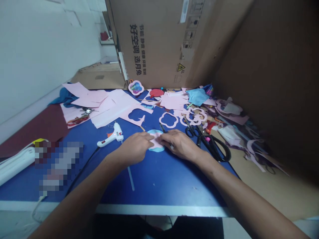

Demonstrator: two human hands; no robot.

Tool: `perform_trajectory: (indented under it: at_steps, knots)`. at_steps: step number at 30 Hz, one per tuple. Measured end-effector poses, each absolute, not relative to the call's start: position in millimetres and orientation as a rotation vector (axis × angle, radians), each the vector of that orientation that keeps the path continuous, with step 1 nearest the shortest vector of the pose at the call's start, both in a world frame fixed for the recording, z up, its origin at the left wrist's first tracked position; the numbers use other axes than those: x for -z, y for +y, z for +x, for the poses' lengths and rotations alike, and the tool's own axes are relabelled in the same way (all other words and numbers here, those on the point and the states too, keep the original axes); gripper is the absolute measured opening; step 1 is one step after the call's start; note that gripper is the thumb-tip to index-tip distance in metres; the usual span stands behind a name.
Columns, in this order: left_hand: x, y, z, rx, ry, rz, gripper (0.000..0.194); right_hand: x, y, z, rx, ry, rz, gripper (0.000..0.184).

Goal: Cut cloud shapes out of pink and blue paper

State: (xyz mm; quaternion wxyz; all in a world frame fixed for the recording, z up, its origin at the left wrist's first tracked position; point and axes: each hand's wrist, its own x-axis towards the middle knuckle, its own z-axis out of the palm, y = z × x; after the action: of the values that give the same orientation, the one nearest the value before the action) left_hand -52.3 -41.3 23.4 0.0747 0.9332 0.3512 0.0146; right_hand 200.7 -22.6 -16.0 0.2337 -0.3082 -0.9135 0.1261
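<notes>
A round light-blue piece with a pink piece on top (pixel 155 150) lies flat on the blue tabletop between my hands. My left hand (pixel 137 146) presses its left side with the fingers held close together. From the right, my right hand (pixel 179 143) is closed around a slim dark pen-like stick (pixel 161 128) and rests at the piece's right edge. The lower end of that stick is partly hidden by my fingers. Just left of my left hand, a white hot glue gun (pixel 112 135) lies on its side, with a clear glue stick (pixel 131 179) near it.
Two pairs of black-handled scissors (pixel 220 149) (pixel 192 130) lie to the right. Pink flower-shaped frames (pixel 168 120) and pink sheets (pixel 109 105) cover the back. Large cardboard walls (pixel 159 43) stand behind and to the right. A white power strip (pixel 17 162) is at left.
</notes>
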Motion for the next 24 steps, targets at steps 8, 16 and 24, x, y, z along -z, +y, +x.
perform_trajectory:
  at_steps: [8, 16, 24]
  knots:
    - [-17.7, -78.4, -14.2, 0.017, 1.340, 2.795, 0.042, 15.3, -23.2, 200.2, -0.382, -2.497, -0.839, 0.022]
    - [-10.4, -85.4, -1.7, 0.083, 1.480, 2.787, 0.044, 10.9, -23.7, 198.8, -0.395, -2.479, -0.853, 0.023]
    - [-0.9, -82.2, -9.3, -0.065, 1.446, 2.729, 0.037, 11.0, -23.2, 200.9, -0.414, -2.499, -0.851, 0.017]
